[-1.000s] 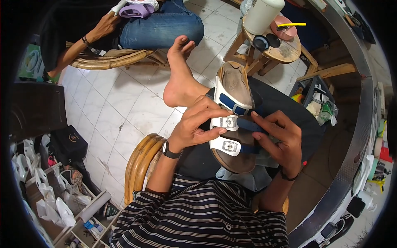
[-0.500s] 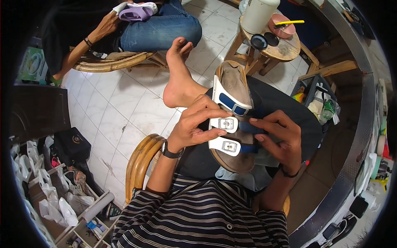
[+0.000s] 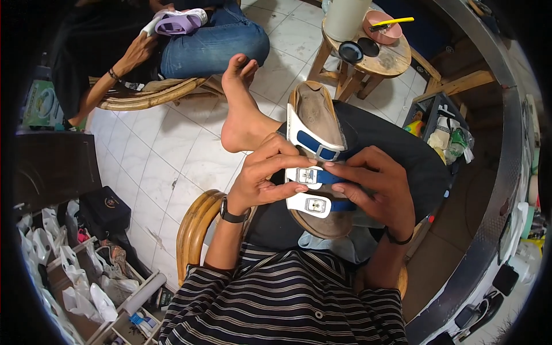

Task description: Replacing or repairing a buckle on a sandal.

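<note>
On my lap lies a sandal (image 3: 317, 115) with a worn brown footbed and three white-and-blue buckle straps. My left hand (image 3: 260, 177) pinches the white buckle strap (image 3: 305, 176) in the middle between thumb and index finger. My right hand (image 3: 384, 185) has thumb and index finger closed on the blue strap (image 3: 328, 176), whose end lies at the middle buckle. Below, the lowest white strap (image 3: 305, 203) shows its buckle, with a separate blue strap (image 3: 344, 205) beside it. The uppermost strap (image 3: 309, 140) has its blue part running through its buckle.
Across from me a seated person holds a purple-and-white shoe (image 3: 179, 24); their bare foot (image 3: 244, 109) rests near my sandal. A round wooden stool (image 3: 391, 60) carries a pink bowl (image 3: 382, 34) and black lids. Shelves with white bags (image 3: 86, 287) stand lower left.
My right hand has moved left, bringing the middle blue strap against its buckle, where it now covers part of the white strap. My left hand keeps its pinch. The view has shifted slightly.
</note>
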The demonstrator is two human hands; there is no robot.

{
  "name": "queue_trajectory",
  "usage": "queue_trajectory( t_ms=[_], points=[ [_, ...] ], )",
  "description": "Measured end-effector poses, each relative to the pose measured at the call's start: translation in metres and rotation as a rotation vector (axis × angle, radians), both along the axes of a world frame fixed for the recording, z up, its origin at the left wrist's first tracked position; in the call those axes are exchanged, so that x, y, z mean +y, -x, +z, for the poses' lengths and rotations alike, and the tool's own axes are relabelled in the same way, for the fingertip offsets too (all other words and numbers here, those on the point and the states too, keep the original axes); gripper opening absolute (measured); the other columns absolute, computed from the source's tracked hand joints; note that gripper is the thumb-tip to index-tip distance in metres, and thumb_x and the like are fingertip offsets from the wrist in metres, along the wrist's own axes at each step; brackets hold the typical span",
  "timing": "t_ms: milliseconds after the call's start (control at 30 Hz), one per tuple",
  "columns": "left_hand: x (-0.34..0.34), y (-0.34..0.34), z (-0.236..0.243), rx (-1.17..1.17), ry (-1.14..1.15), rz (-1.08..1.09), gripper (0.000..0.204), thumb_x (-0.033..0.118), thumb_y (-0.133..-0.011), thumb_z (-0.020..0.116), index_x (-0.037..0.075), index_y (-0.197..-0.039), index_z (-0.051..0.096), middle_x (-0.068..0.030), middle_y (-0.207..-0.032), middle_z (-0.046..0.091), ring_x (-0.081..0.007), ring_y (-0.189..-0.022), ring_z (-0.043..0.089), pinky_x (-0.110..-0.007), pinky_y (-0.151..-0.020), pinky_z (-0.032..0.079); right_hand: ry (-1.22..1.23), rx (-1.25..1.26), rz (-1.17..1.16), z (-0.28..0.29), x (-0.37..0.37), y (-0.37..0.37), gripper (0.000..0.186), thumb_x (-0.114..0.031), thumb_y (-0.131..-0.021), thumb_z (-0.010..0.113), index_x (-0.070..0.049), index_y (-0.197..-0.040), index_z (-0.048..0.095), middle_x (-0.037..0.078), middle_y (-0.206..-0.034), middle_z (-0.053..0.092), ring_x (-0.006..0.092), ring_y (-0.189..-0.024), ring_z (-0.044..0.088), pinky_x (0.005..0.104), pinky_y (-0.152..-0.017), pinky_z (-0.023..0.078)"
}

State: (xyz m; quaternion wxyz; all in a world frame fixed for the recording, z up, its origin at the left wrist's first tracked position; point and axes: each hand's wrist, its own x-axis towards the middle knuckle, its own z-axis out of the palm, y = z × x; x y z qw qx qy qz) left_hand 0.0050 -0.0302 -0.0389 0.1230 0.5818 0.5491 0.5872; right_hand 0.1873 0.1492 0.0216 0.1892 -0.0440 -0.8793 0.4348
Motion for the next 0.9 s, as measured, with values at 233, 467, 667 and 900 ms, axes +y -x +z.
queue_trajectory(
  t_ms=[233, 467, 667, 900],
  points=[
    [0.001, -0.002, 0.001, 0.039, 0.04, 0.014, 0.043, 0.017, -0.073, 0.089, 0.004, -0.113, 0.079, -0.0052, -0.089, 0.067, -0.02, -0.083, 0.059, -0.032, -0.075, 0.044, -0.052, -0.012, 0.024, 0.004, 0.003, -0.003, 0.042, -0.011, -0.074, 0.085, -0.01, -0.116, 0.079, 0.005, -0.084, 0.062, 0.0184, -0.073, 0.058, 0.0318, -0.065, 0.047],
    [0.001, -0.001, 0.004, 0.051, 0.058, 0.011, 0.044, 0.015, -0.071, 0.09, 0.004, -0.112, 0.079, -0.0045, -0.087, 0.066, -0.0197, -0.081, 0.059, -0.032, -0.074, 0.044, 0.012, 0.011, -0.043, 0.005, -0.007, -0.001, 0.039, -0.005, -0.072, 0.087, -0.007, -0.11, 0.077, 0.005, -0.087, 0.064, 0.0176, -0.074, 0.061, 0.0316, -0.064, 0.051],
    [0.001, 0.0, 0.0, 0.046, 0.068, 0.01, 0.044, 0.018, -0.07, 0.09, 0.004, -0.111, 0.08, -0.0037, -0.085, 0.066, -0.0192, -0.081, 0.058, -0.031, -0.074, 0.044, 0.052, 0.007, -0.094, -0.002, -0.002, -0.012, 0.032, -0.008, -0.07, 0.09, -0.005, -0.098, 0.075, 0.005, -0.092, 0.071, 0.015, -0.074, 0.066, 0.0287, -0.061, 0.053],
    [-0.001, 0.002, -0.001, 0.006, 0.059, -0.014, 0.042, 0.018, -0.069, 0.091, 0.005, -0.108, 0.08, -0.0023, -0.084, 0.065, -0.0178, -0.08, 0.057, -0.03, -0.073, 0.043, -0.068, 0.1, -0.026, -0.002, -0.001, -0.001, 0.032, -0.008, -0.067, 0.09, -0.004, -0.095, 0.074, 0.006, -0.092, 0.073, 0.0193, -0.078, 0.067, 0.0313, -0.068, 0.054]
  ],
)
